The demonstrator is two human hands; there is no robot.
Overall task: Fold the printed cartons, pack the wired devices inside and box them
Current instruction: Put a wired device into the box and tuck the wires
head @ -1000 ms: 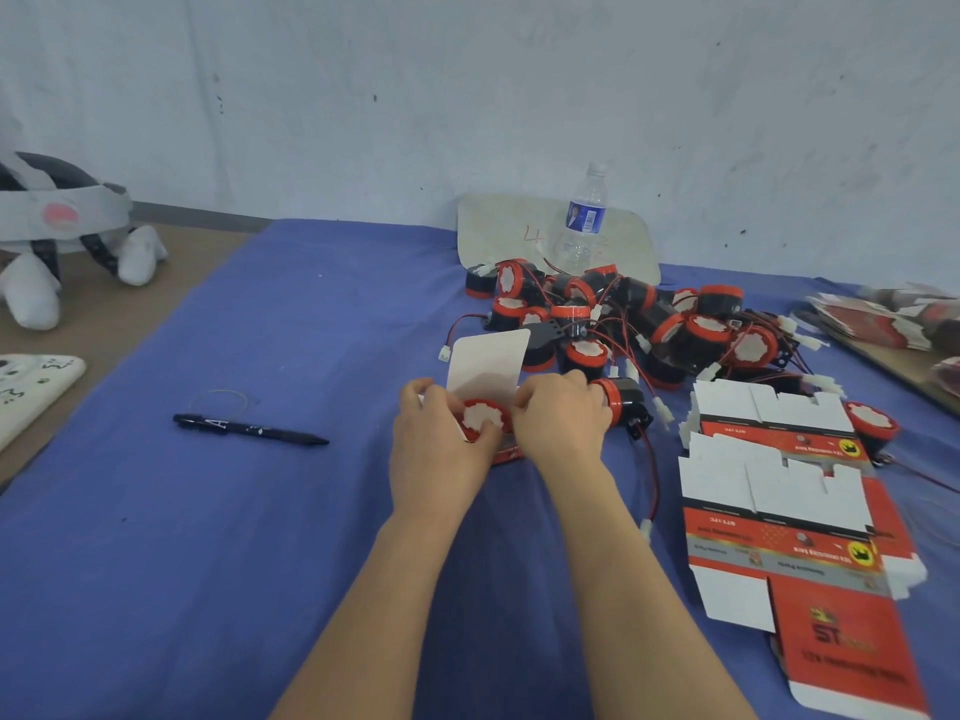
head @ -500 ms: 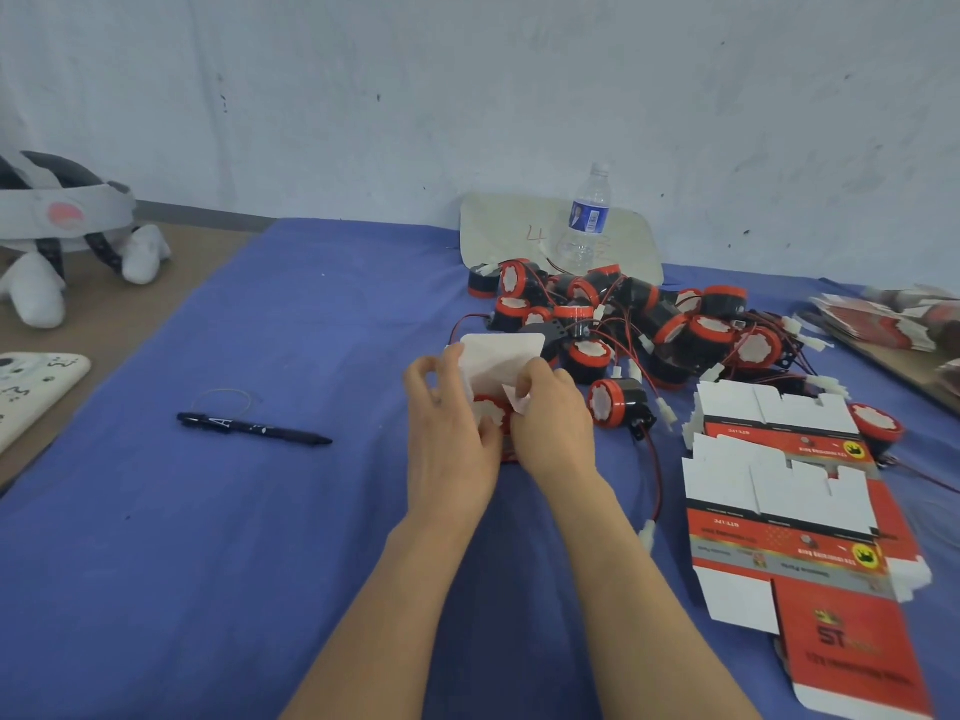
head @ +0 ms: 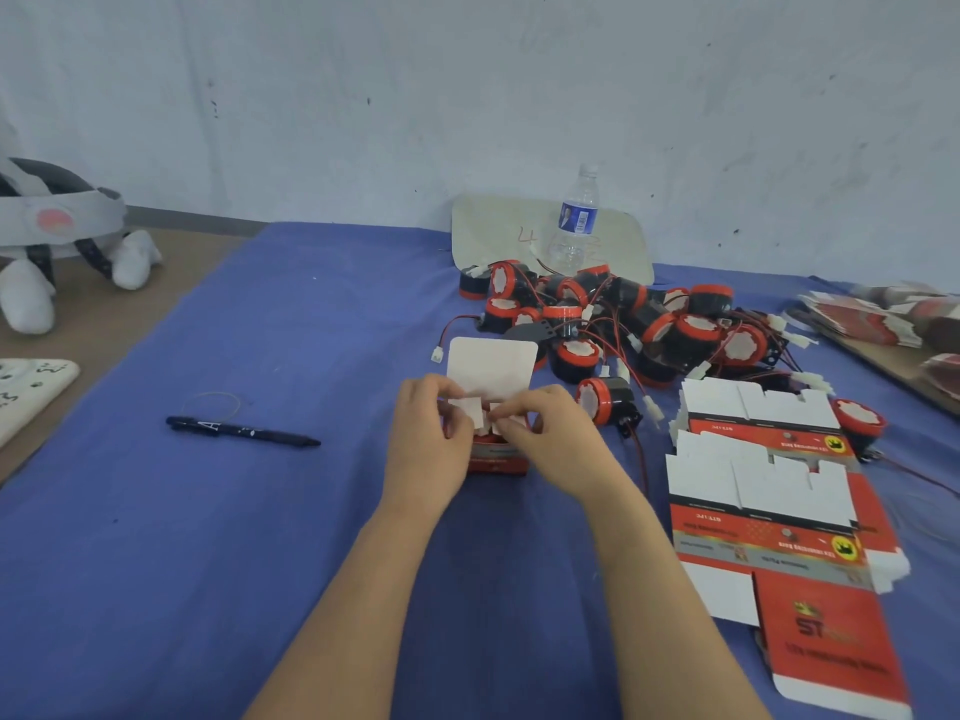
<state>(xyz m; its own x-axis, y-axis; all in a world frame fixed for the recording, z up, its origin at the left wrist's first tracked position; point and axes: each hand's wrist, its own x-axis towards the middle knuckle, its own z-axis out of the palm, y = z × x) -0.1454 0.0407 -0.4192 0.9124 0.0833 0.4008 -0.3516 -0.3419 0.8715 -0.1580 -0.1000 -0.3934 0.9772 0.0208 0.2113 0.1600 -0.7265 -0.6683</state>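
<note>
Closing one carton (head: 497, 457) near the middle of the worktop (head: 260, 537), just in front of the pile of wired devices (head: 623, 324) by the far edge. A second ago showing the round red-and-white face of a device between the hands; now hiding it almost wholly under two small white side flaps (head: 467, 409), folded inward over the opening. Lid flap (head: 491, 368) upright again behind them, after tipping forward half a second back. Judging by that: device seated inside, side flaps going down, lid tuck not yet done, then the next carton.

Left grip (head: 428, 441) at the carton's left side, back of the hand up, fingers curled, thumb and forefinger pinching the left flap. Right grip (head: 553, 444) mirrored on the right side, fingertips pinching the right flap. Both forearms reaching in from the near edge, hands close together over the carton.

Toward the right edge: flat printed cartons (head: 763, 491), unfolded and waiting. Just right of the right grip: one loose device (head: 605, 400), wire trailing. Toward the left edge: a black pen (head: 244, 432). At the far edge: a water bottle (head: 574, 220).
</note>
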